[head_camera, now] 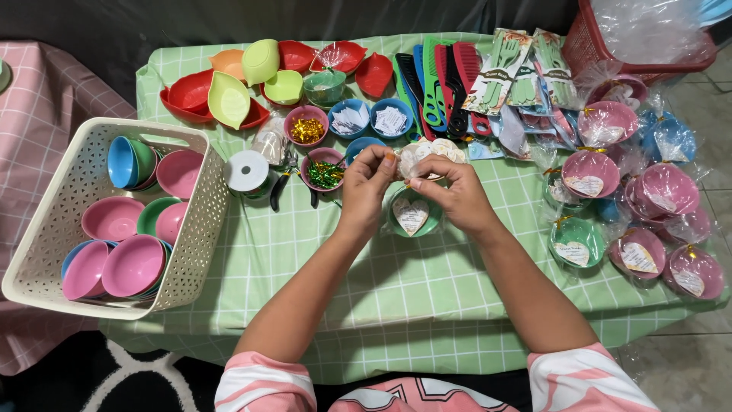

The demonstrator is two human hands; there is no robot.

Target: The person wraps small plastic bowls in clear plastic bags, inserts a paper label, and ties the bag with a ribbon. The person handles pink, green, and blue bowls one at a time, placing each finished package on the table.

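We work at a low tabletop [320, 267] under a green checked cloth, and we take the green bowl [412, 216] at its middle as our landmark. That bowl sits in clear wrap with a heart-shaped tag inside. Our left hand [367, 187] and right hand [450, 191] meet just above it, fingers pinched shut on the gathered top of the wrap [424, 152], thumbs and fingertips close together.

Left of the bowl stand a white ribbon spool [246, 171] and small bowls of gold ties [306, 128] and green ties [324, 172]. Farther left, a white perforated basket [194, 229] overhangs the tabletop edge, full of pink, blue and green bowls. Behind the bowl lie leaf-shaped dishes [229, 99] in red, orange and lime, and a fan of combs [436, 84]. Right of it, wrapped bowls [610, 183] crowd the tabletop's end, with a red crate [587, 38] holding plastic bags beyond them.

A pink checked cloth [38, 114] covers something past the basket. Below the tabletop we see dark floor with a black-and-white rug [130, 374], and grey tiles [686, 358] on the right.
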